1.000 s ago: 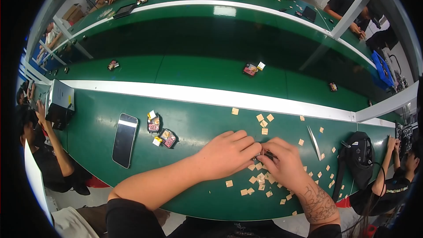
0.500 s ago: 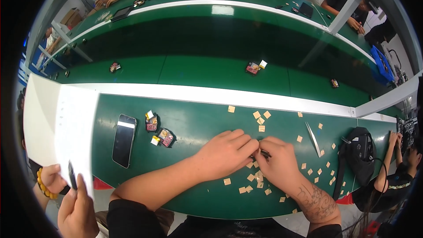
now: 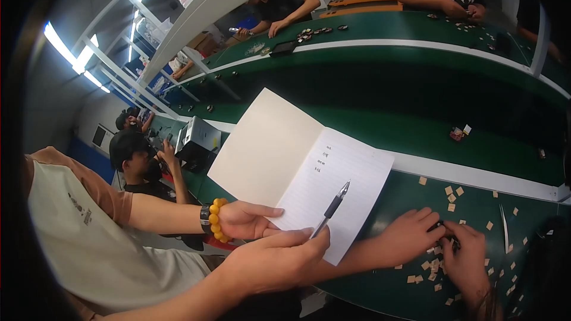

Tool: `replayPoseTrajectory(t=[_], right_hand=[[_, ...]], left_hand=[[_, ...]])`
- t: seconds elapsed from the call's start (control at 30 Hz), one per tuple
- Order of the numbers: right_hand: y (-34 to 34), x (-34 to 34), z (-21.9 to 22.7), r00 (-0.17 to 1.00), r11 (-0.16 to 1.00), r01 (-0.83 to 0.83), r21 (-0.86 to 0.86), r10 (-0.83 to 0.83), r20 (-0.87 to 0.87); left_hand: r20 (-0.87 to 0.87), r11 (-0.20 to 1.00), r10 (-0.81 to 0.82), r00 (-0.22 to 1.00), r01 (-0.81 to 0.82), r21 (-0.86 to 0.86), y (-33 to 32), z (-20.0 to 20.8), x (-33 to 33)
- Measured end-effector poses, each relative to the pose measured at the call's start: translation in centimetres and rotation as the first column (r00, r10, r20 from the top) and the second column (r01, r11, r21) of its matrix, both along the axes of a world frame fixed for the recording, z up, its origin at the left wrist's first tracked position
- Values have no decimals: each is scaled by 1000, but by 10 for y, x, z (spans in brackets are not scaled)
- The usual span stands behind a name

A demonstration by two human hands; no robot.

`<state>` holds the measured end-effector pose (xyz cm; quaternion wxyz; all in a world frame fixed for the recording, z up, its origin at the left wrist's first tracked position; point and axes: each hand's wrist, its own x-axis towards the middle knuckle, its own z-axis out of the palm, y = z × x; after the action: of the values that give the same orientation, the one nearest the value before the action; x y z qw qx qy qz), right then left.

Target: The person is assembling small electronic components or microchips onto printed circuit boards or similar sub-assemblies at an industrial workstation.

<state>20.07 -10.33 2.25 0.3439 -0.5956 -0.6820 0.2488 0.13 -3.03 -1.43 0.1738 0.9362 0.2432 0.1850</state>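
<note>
Both hands meet over the scattered tan chips (image 3: 452,191) on the green bench (image 3: 380,288), near right. Left hand (image 3: 410,235) and right hand (image 3: 467,255) pinch one small dark part (image 3: 443,239). I'd keep fingertips close, wrists low, grip light.

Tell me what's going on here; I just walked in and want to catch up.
The person's left hand and right hand meet over a small dark part on the green table, among scattered tan chips. Beside them, a co-worker wearing a yellow bead bracelet holds an open notebook over the table, with a pen against its lined page. Other people work along the far benches.
</note>
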Motion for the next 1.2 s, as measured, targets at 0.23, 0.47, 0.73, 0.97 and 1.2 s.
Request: replayPoseTrajectory(t=[0.23,0.47,0.73,0.97,1.2], right_hand=[[6,13,-4,998,1000,15,8,-15,-55],[15,20,7,982,996,88,-35,-93,-166],[21,28,-1,986,993,78,89,-63,-154],[21,41,1,986,989,107,107,-92,-139],[24,39,13,972,994,74,79,-54,-229]], left_hand=[[14,999,-2,1000,1,51,-8,9,6],[-65,970,118,991,-101,220,-45,4,5],[-159,999,22,987,-16,38,-107,11,15],[-61,987,-157,986,155,-40,-145,24,23],[48,995,-88,995,85,47,-142,73,22]])
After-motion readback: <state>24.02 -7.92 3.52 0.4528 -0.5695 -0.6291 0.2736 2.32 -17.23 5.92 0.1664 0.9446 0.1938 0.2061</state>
